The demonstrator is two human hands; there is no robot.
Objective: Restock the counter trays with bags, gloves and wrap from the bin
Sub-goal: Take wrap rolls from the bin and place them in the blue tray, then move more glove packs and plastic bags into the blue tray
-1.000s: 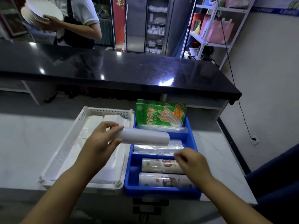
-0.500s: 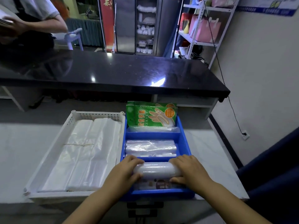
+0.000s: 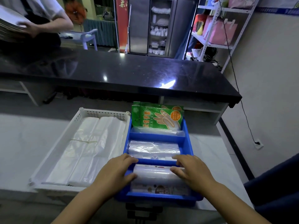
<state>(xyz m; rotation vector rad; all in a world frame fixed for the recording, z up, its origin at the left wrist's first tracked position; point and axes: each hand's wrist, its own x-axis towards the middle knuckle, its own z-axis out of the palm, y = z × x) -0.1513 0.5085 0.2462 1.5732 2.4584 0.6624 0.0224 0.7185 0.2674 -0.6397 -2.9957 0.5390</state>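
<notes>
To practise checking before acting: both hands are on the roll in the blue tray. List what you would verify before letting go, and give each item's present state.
1. The wrap roll lies in the nearest compartment of the blue tray: ok.
2. The left hand and the right hand each hold one end of the roll: ok.
3. The roll rests fully on the printed rolls beneath it: cannot tell.
4. The glove packs stand in the far compartment, apart from the roll: ok.
5. The clear bags lie in the middle compartment: ok.
</notes>
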